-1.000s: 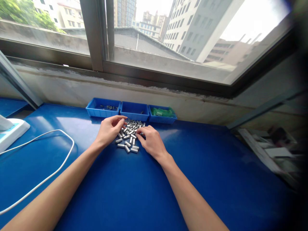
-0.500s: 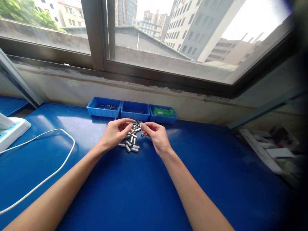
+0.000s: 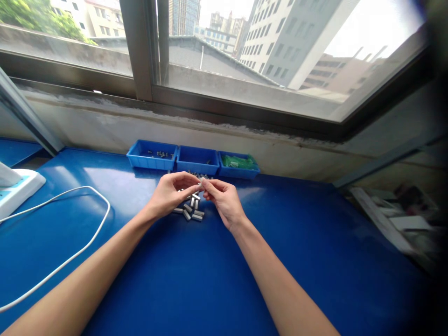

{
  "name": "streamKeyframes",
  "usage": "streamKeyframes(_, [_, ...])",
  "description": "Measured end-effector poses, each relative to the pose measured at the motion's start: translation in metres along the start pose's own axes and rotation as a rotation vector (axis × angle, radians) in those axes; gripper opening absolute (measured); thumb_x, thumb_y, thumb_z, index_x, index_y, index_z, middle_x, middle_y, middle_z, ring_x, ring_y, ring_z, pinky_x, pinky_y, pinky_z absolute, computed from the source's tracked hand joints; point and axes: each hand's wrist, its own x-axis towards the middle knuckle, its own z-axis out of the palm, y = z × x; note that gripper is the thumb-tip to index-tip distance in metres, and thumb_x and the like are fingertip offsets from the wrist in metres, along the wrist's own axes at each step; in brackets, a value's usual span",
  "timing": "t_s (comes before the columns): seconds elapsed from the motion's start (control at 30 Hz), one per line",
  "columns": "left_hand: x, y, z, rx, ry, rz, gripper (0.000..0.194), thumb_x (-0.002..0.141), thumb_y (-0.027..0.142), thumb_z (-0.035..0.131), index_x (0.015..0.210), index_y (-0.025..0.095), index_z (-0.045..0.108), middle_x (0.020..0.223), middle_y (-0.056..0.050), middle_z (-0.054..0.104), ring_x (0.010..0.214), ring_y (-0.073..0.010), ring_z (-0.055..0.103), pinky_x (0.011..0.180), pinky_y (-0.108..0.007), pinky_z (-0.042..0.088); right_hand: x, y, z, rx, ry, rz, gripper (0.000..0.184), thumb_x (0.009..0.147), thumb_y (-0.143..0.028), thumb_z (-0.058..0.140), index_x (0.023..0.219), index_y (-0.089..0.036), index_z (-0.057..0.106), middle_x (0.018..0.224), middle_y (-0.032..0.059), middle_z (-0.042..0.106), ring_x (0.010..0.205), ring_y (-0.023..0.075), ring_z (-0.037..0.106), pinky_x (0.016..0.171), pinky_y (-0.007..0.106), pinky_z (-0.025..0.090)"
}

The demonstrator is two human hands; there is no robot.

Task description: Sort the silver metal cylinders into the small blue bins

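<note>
A heap of several small silvery metal pieces (image 3: 191, 210) lies on the blue table (image 3: 210, 280), just in front of three blue bins. My left hand (image 3: 171, 193) and my right hand (image 3: 222, 198) hover over the heap with their fingertips meeting. Both hands pinch what looks like one small metal piece (image 3: 200, 183) between thumb and fingers. Part of the heap is hidden behind my hands.
Three blue bins stand in a row against the wall: the left bin (image 3: 152, 155) holds a few small parts, the middle bin (image 3: 198, 160) little, the right bin (image 3: 238, 164) green pieces. A white cable (image 3: 84, 196) loops from a white device (image 3: 16, 184) at left. Clutter sits lower right.
Both hands have lifted off the heap and come together above it, fingertips now touching around a small piece. The right hand turned palm inward.
</note>
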Motion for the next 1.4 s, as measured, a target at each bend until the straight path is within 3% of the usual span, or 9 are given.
streamKeyframes(0.13, [0.006, 0.001, -0.01, -0.025, 0.136, -0.038, 0.036, 0.074, 0.041, 0.079, 0.094, 0.013, 0.069, 0.087, -0.009, 0.076, 0.08, -0.0211, 0.073, 0.076, -0.03, 0.058, -0.001, -0.004, -0.004, -0.252, 0.041, -0.099, 0.033, 0.081, -0.047, 0.069, 0.091, -0.016, 0.076, 0.082, 0.0057, 0.073, 0.063, 0.0131, 0.06, 0.06, 0.026, 0.046])
streamKeyframes(0.23, [0.013, -0.003, -0.026, -0.062, 0.355, -0.012, 0.039, 0.073, 0.041, 0.079, 0.098, 0.013, 0.068, 0.084, -0.009, 0.075, 0.083, -0.0223, 0.074, 0.079, -0.032, 0.058, -0.004, -0.005, -0.01, -0.643, 0.054, -0.281, 0.021, 0.086, -0.036, 0.065, 0.085, -0.018, 0.075, 0.083, 0.0046, 0.074, 0.069, 0.0157, 0.063, 0.068, 0.029, 0.048])
streamKeyframes(0.33, [0.02, -0.009, -0.042, -0.111, 0.568, 0.023, 0.041, 0.068, 0.038, 0.083, 0.097, 0.013, 0.069, 0.086, -0.008, 0.075, 0.086, -0.0224, 0.073, 0.087, -0.036, 0.058, -0.006, -0.005, -0.014, -0.917, -0.008, -0.43, 0.014, 0.088, -0.025, 0.061, 0.09, -0.02, 0.074, 0.088, 0.0048, 0.073, 0.076, 0.0171, 0.064, 0.075, 0.031, 0.049])
streamKeyframes(0.43, [0.022, -0.012, -0.051, -0.198, 0.627, 0.03, 0.049, 0.067, 0.034, 0.083, 0.108, 0.011, 0.069, 0.096, -0.01, 0.074, 0.094, -0.0221, 0.073, 0.095, -0.037, 0.055, -0.005, -0.003, -0.016, -1.011, -0.098, -0.487, 0.017, 0.089, -0.019, 0.059, 0.099, -0.02, 0.073, 0.098, 0.0063, 0.072, 0.088, 0.0193, 0.064, 0.083, 0.032, 0.05])
streamKeyframes(0.57, [0.02, -0.011, -0.049, -0.221, 0.596, 0.018, 0.051, 0.069, 0.031, 0.081, 0.114, 0.011, 0.069, 0.106, -0.012, 0.073, 0.095, -0.0213, 0.072, 0.096, -0.036, 0.054, -0.004, -0.002, -0.018, -1.078, -0.207, -0.531, 0.022, 0.092, -0.016, 0.057, 0.107, -0.022, 0.072, 0.105, 0.0066, 0.069, 0.1, 0.0207, 0.06, 0.089, 0.034, 0.049])
streamKeyframes(0.87, [0.01, -0.003, -0.032, 0.019, 0.359, -0.032, 0.036, 0.08, 0.039, 0.07, 0.102, 0.011, 0.072, 0.088, -0.01, 0.075, 0.078, -0.0198, 0.071, 0.079, -0.033, 0.057, -0.004, -0.005, -0.022, -1.166, -0.299, -0.585, 0.022, 0.091, -0.014, 0.057, 0.102, -0.022, 0.074, 0.103, 0.0066, 0.067, 0.098, 0.0207, 0.057, 0.09, 0.035, 0.048])
streamKeyframes(1.13, [0.006, -0.004, -0.023, 0.128, 0.233, -0.031, 0.034, 0.084, 0.04, 0.066, 0.104, 0.012, 0.072, 0.086, -0.009, 0.075, 0.076, -0.0187, 0.07, 0.077, -0.03, 0.055, -0.005, -0.006, -0.021, -1.26, -0.339, -0.577, 0.031, 0.095, -0.015, 0.052, 0.119, -0.022, 0.068, 0.106, 0.008, 0.066, 0.095, 0.0206, 0.056, 0.088, 0.034, 0.048])
streamKeyframes(1.4, [0.005, -0.008, -0.023, 0.14, 0.216, -0.029, 0.034, 0.084, 0.04, 0.065, 0.104, 0.013, 0.072, 0.087, -0.009, 0.075, 0.076, -0.0186, 0.07, 0.074, -0.03, 0.054, -0.002, -0.004, -0.023, -1.218, -0.336, -0.568, 0.018, 0.094, -0.018, 0.056, 0.101, -0.02, 0.073, 0.103, 0.0083, 0.069, 0.095, 0.0206, 0.058, 0.088, 0.035, 0.049])
